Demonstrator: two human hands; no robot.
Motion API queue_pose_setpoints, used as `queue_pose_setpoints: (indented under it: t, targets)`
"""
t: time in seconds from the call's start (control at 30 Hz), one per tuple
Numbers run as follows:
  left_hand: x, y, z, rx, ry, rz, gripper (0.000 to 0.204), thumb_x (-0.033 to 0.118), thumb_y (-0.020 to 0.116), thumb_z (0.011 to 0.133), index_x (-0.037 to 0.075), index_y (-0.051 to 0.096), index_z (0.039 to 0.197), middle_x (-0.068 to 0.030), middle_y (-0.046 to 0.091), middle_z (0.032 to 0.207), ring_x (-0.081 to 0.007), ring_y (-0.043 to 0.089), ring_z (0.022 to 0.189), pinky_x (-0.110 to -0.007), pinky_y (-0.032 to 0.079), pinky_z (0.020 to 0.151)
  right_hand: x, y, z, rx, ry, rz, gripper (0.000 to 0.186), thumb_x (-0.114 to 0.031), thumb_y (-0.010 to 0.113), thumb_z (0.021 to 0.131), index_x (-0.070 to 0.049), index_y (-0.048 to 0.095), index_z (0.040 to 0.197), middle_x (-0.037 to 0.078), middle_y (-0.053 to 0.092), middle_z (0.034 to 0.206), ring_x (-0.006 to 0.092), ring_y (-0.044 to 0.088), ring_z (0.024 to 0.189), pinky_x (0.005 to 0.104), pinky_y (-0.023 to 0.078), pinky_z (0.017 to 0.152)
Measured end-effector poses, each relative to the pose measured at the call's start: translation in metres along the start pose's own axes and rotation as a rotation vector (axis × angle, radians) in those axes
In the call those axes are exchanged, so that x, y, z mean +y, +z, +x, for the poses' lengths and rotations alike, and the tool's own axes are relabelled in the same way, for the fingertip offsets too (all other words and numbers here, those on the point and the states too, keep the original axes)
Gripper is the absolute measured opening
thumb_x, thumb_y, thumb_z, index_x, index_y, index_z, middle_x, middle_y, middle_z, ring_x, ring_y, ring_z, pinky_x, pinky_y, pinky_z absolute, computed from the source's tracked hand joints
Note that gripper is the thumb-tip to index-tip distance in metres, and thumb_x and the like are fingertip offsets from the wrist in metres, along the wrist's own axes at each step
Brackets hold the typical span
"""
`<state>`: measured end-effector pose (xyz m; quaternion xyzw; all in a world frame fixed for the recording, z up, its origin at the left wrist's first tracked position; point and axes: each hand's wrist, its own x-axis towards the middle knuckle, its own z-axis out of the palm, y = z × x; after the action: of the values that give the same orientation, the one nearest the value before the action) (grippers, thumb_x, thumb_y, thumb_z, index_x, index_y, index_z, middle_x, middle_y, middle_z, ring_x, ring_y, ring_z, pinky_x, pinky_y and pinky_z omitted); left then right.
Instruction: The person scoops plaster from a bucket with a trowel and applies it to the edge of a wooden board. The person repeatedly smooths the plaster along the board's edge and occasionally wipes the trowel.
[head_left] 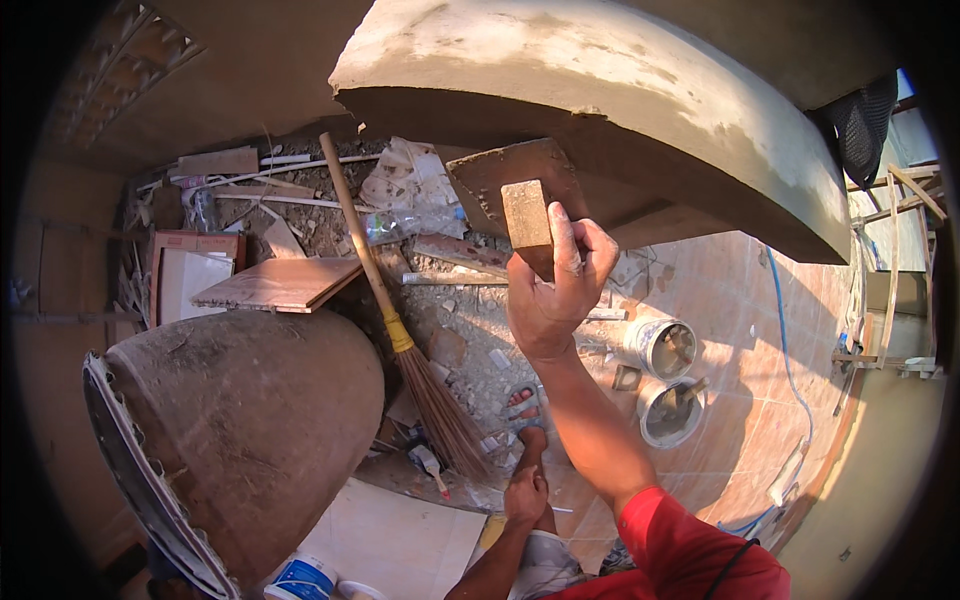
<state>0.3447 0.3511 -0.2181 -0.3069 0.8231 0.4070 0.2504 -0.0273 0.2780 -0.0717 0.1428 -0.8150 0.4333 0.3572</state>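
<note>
My right hand (562, 285) is raised and closed around the wooden block handle of a plastering float (500, 180). The float's flat, dirty brown plate lies just under the edge of a curved plastered ledge (600, 65), against its shaded face; whether they touch I cannot tell. Patches of the ledge's pale top look damp. Lower down, my left hand (525, 495) rests on my bent leg, its fingers lying over the knee with nothing in them.
A straw broom (400, 345) leans beside a large rounded plastered form (250, 395) at left. Rubble, boards and a plastic bottle (415, 223) litter the floor behind. Two buckets (672, 412) stand right of my arm; a blue hose (785, 340) crosses the tiles. A paintbrush (430, 465) lies near the broom.
</note>
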Motion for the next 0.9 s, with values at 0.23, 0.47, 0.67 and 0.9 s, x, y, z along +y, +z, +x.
queue_pose_setpoints:
  t: [0.23, 0.47, 0.67, 0.9]
  targets:
    - [-0.005, 0.004, 0.002, 0.049, -0.042, -0.022, 0.029, 0.018, 0.058, 0.084, 0.006, 0.066, 0.109, -0.0181, 0.067, 0.106, -0.0351, 0.065, 0.098, -0.045, 0.051, 0.088, -0.018, -0.173, 0.030, -0.331, 0.044, -0.003, 0.072, 0.006, 0.064, 0.079, 0.011, 0.029, 0.142, 0.022, 0.046, 0.134, 0.0280, 0.055, 0.115, 0.0367, 0.048, 0.096]
    - [0.010, 0.010, -0.006, 0.014, -0.065, -0.021, 0.027, 0.013, 0.059, 0.083, 0.004, 0.066, 0.108, -0.0188, 0.067, 0.103, -0.0364, 0.064, 0.096, -0.044, 0.052, 0.086, -0.048, -0.200, 0.205, -0.720, 0.005, -0.053, 0.062, -0.007, 0.063, 0.087, 0.005, 0.038, 0.143, 0.023, 0.047, 0.140, 0.0272, 0.048, 0.128, 0.0376, 0.033, 0.110]
    - [0.016, 0.011, -0.019, -0.016, -0.127, -0.030, 0.032, 0.017, 0.059, 0.084, 0.007, 0.065, 0.114, -0.0205, 0.068, 0.095, -0.0371, 0.066, 0.090, -0.046, 0.053, 0.081, -0.046, -0.145, 0.248, -0.924, -0.250, -0.194, 0.058, -0.021, 0.069, 0.087, -0.006, 0.050, 0.139, 0.018, 0.054, 0.136, 0.0285, 0.051, 0.128, 0.0418, 0.039, 0.107]
    - [0.026, 0.019, -0.020, -0.001, -0.182, -0.046, 0.031, 0.017, 0.060, 0.083, 0.009, 0.066, 0.112, -0.0196, 0.068, 0.095, -0.0364, 0.066, 0.088, -0.046, 0.052, 0.081, -0.031, -0.131, 0.252, -1.038, -0.258, -0.200, 0.060, -0.028, 0.072, 0.086, -0.008, 0.051, 0.139, 0.015, 0.059, 0.131, 0.0238, 0.057, 0.118, 0.0392, 0.043, 0.103]
